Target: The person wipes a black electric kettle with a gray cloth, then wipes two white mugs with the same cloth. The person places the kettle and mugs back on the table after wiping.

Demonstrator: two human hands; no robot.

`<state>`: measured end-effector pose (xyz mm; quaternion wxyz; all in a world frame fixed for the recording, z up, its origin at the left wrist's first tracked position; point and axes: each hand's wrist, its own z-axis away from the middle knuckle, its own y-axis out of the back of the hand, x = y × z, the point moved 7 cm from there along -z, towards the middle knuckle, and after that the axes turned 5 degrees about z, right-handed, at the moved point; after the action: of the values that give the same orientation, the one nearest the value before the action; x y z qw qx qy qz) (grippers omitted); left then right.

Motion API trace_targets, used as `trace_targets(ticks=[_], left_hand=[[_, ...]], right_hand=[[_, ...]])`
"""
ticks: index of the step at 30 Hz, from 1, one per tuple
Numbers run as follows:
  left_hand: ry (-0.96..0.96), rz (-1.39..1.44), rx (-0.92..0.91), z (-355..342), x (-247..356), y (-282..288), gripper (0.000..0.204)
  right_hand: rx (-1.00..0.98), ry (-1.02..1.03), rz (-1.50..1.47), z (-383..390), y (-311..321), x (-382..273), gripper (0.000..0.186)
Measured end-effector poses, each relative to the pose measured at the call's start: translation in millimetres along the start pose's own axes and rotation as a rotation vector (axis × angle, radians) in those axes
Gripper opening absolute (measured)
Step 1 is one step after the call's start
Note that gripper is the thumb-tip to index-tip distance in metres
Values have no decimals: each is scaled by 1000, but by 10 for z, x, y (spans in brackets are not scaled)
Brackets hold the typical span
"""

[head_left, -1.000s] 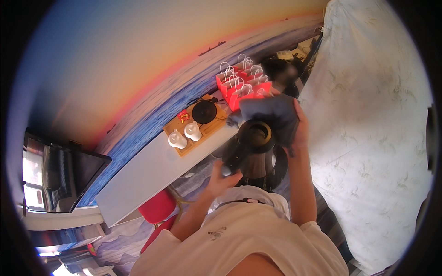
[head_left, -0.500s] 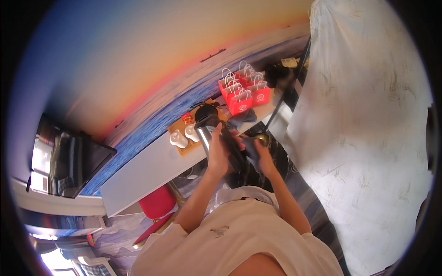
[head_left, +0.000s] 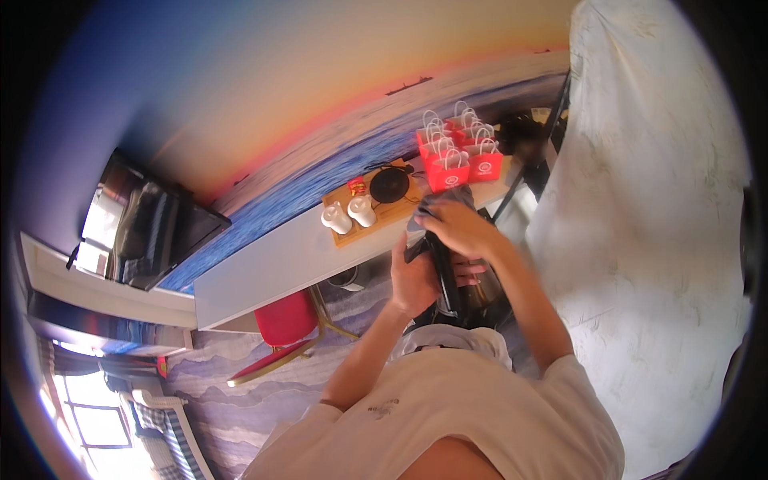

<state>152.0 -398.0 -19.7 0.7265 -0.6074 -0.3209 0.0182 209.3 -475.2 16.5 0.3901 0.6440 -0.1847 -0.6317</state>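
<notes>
In front of my body, my left hand (head_left: 414, 282) is closed around a black and silver electric kettle (head_left: 443, 276), its dark handle side angled down toward me. Reaching over from the right, my right hand (head_left: 466, 230) has its fingers curled over the kettle's far end. A dark grey cloth (head_left: 422, 214) shows bunched at those fingertips, partly covered by them. Much of the kettle's body is hidden behind both hands.
On the long white table (head_left: 260, 260) lies a wooden tray (head_left: 382, 214) with two white cups (head_left: 336, 218), a red packet (head_left: 356, 186) and a round black kettle base (head_left: 390, 184). Red paper bags (head_left: 448, 172) stand beyond. A red chair (head_left: 286, 320) is below; a white curtain (head_left: 640, 240) hangs right.
My right hand has moved from the kettle's near right side up to its far end, with the cloth. The kettle has turned in my left hand. The view has shifted, uncovering the kettle base.
</notes>
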Motion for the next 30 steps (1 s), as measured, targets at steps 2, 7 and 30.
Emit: trace_targets(ticks=[2, 7, 30], left_hand=[[-48, 133, 130, 34, -22, -87, 104], [-245, 272, 328, 188, 20, 158, 98], [-388, 21, 171, -60, -1, -6, 104]], right_hand=[[49, -47, -148, 247, 22, -146, 39], [257, 282, 1, 697, -33, -475, 38], [82, 65, 392, -284, -63, -516, 47]])
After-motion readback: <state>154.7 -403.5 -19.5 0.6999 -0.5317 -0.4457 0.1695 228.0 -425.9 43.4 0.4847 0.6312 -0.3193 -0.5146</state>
